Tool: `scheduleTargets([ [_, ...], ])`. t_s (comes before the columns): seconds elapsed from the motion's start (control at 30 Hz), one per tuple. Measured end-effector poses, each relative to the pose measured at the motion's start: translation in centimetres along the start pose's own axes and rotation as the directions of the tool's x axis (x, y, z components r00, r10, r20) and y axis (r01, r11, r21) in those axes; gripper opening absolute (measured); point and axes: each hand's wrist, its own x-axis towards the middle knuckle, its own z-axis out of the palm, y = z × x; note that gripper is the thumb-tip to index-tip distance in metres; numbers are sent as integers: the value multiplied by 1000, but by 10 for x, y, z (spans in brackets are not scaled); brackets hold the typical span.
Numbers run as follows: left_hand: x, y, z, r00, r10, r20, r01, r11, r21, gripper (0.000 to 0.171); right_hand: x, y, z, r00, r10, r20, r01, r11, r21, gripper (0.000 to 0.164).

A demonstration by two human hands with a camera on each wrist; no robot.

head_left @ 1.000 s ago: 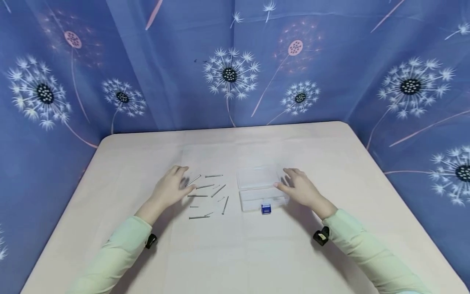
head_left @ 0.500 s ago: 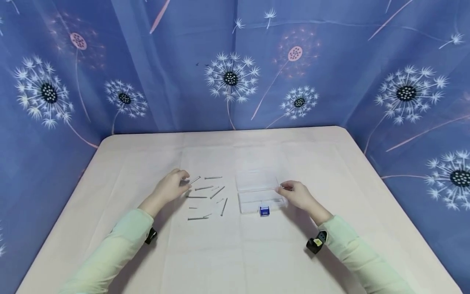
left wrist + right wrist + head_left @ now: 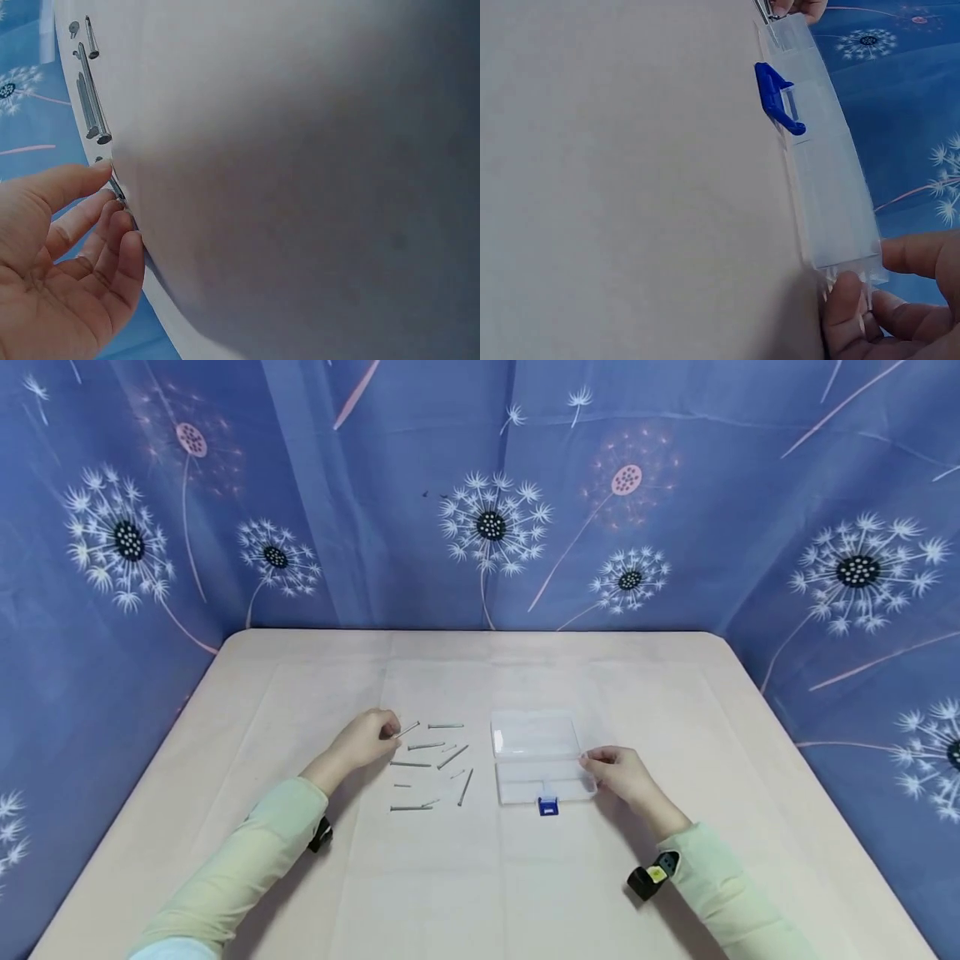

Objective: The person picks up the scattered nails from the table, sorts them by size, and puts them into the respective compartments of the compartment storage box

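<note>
In the head view my left hand point(image 3: 362, 741) pinches a steel nail point(image 3: 408, 728) between thumb and fingertips at the far left of a loose group of nails. The left wrist view shows the thumb and forefinger meeting at that nail point(image 3: 117, 187), close to the tabletop. My right hand point(image 3: 621, 775) grips the right end of a clear plastic box point(image 3: 517, 793), thumb on one side and fingers curled at the other. The box's lid point(image 3: 534, 733) lies folded back, away from me. A blue latch point(image 3: 548, 807) hangs at its front edge.
Several long nails point(image 3: 411, 765) and a few small ones point(image 3: 402, 786) lie scattered between the left hand and the box. A pale cloth covers the table point(image 3: 442, 893). Blue dandelion-print curtain point(image 3: 375, 527) surrounds its back and sides.
My right hand has come down and nearer, from hovering over the box's right side to gripping its end. My left fingers have closed on the nail. The view has shifted slightly.
</note>
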Motion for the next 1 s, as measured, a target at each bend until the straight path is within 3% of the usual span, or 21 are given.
scheduleTargets([
  [0.17,1,-2,3,1000,25,3,-24,999,-44,4,-1,5,2,1000,21,-9,-21,1000,23,35],
  [0.37,5,-2,3,1000,-11,-6,10,998,-58,3,-1,6,1,1000,15,-14,-14,995,100,36],
  [0.57,7,1,0,999,-45,6,45,999,-28,6,2,5,-1,1000,9,11,-11,984,178,39],
  [0.83,7,6,-1,997,-23,69,20,999,45,9,5,5,-5,999,-10,43,2,982,189,41],
  [1.0,7,6,2,997,-5,81,-3,995,96,7,5,9,-10,992,-43,122,14,974,226,44],
])
